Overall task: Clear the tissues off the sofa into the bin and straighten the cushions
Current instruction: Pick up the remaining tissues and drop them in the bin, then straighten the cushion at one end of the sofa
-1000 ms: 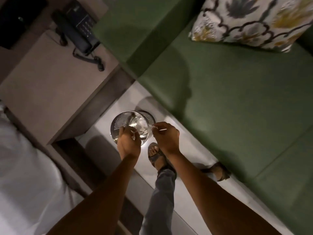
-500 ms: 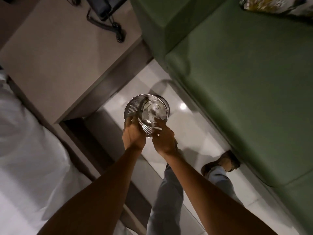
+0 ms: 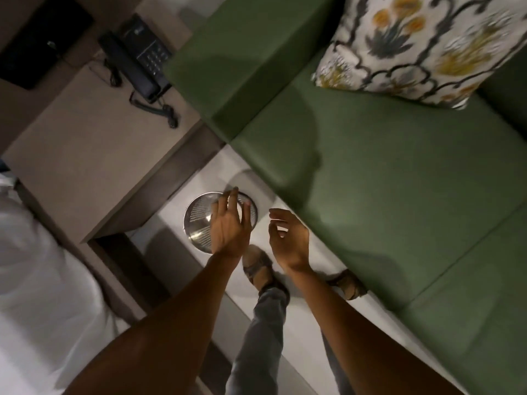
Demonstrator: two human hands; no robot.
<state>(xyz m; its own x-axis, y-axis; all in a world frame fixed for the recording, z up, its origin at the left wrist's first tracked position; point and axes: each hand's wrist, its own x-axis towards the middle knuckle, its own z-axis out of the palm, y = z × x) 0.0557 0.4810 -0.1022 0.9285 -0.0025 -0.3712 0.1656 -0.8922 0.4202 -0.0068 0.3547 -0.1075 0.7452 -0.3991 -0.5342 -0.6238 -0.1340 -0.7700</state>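
Observation:
A round metal mesh bin (image 3: 196,215) stands on the pale floor between the side table and the green sofa (image 3: 385,189). My left hand (image 3: 229,223) hovers over the bin with its fingers spread and nothing in it, hiding most of the bin's inside. To its right, beside the sofa's front edge, my right hand (image 3: 288,238) is empty too, fingers loosely curled and apart. A floral cushion (image 3: 413,44) leans at the sofa's back right. No tissue shows on the visible seat.
A beige side table (image 3: 85,155) with a black corded phone (image 3: 137,61) stands left of the sofa arm. White bedding (image 3: 42,295) fills the lower left. My legs and sandalled feet (image 3: 261,269) stand on the floor just behind the bin.
Both hands were pinched over the bin holding bits of tissue; now they are apart, lifted and empty. The view has tilted back up, bringing the cushion and phone into sight.

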